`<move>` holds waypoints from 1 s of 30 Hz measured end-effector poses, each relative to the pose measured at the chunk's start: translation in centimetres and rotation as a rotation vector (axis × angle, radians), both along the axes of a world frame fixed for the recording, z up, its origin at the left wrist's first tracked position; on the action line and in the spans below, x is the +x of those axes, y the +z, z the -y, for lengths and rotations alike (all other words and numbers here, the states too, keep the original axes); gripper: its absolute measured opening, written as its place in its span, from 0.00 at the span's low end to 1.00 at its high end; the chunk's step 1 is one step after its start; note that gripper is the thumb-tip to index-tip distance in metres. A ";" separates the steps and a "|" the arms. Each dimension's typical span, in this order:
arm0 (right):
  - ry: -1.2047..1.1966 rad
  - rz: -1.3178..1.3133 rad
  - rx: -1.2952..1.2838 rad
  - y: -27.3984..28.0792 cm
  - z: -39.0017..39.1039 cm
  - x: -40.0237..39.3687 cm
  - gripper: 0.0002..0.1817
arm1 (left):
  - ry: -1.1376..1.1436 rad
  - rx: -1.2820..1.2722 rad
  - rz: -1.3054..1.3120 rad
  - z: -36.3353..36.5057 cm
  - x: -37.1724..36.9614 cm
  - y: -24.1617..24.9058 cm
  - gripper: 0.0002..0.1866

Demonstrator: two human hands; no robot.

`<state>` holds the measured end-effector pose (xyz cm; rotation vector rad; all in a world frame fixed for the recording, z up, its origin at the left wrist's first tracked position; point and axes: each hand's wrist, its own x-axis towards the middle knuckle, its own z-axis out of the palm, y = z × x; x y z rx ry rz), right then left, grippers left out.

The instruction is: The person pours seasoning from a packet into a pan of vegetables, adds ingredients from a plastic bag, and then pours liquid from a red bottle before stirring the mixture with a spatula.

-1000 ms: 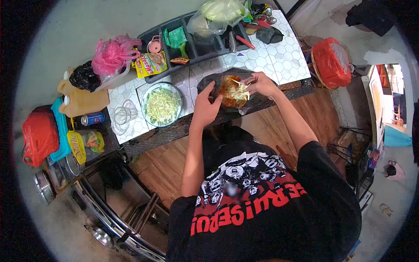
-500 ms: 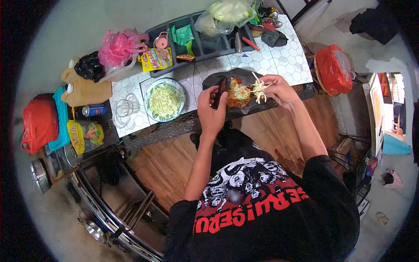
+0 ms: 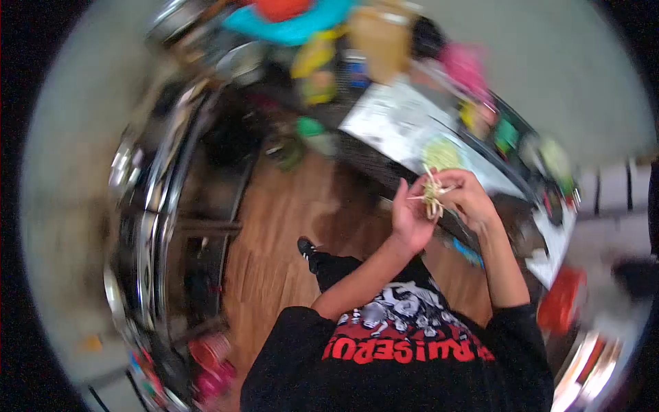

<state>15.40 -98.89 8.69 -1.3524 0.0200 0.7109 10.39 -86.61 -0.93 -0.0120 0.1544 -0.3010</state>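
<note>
My right hand [image 3: 472,200] pinches a small bunch of pale shredded vegetable [image 3: 432,195], which looks like cabbage, its strands sticking out on several sides. Close against the bunch on its left, my left hand [image 3: 413,223] is open and cupped, palm up, with the thumb apart. Whether its fingers touch the strands is hard to tell. Just beyond my hands, the plate of shredded vegetable [image 3: 445,152] stands on the white tiled counter [image 3: 374,118], blurred and partly covered by my right hand.
A tan jug [image 3: 381,38], a blue can [image 3: 355,72] and a yellow pouch [image 3: 316,69] stand past the counter's left end. A pink bag [image 3: 465,67] lies at the back. Metal-edged furniture [image 3: 154,206] runs along the left, beside the wooden floor [image 3: 268,226].
My view has swung left, so the counter now sits upper right and slanted. Both hands have come away from the dark sheet with reddish food, and my left hand has let go of it.
</note>
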 end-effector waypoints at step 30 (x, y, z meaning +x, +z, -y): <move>0.498 1.331 -0.081 -2.3 -107.9 0.3 0.13 | 1.403 0.058 -0.585 -81.7 -6.9 2.2 0.30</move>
